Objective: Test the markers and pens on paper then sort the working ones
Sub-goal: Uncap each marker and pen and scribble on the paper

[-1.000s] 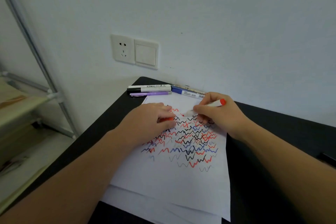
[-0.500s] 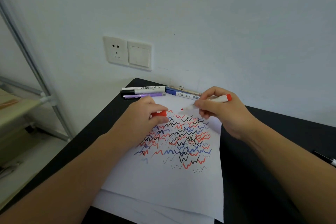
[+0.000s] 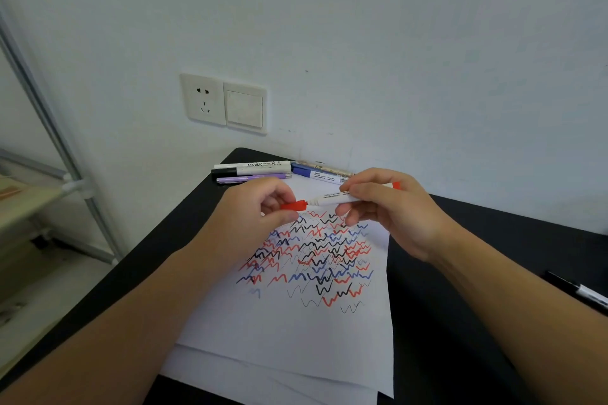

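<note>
A white sheet of paper (image 3: 289,332) covered with red, blue and black zigzag lines lies on the black table (image 3: 460,322). Above its far end my right hand (image 3: 391,210) grips a white marker with a red end (image 3: 332,199), held level. My left hand (image 3: 253,217) pinches the red cap (image 3: 294,205), which meets the marker's tip. At the table's far edge lie a black-and-white acrylic marker (image 3: 253,168), a purple pen (image 3: 253,179) and a blue-capped marker (image 3: 319,174).
A black marker (image 3: 579,291) lies at the table's right side. More white sheets (image 3: 263,381) stick out under the paper. A wall socket and switch (image 3: 223,103) sit on the wall behind. A metal shelf frame (image 3: 65,171) stands to the left.
The right hand lifted the marker off the paper and turned it level. The left hand rose with the red cap and brought it onto the marker's tip.
</note>
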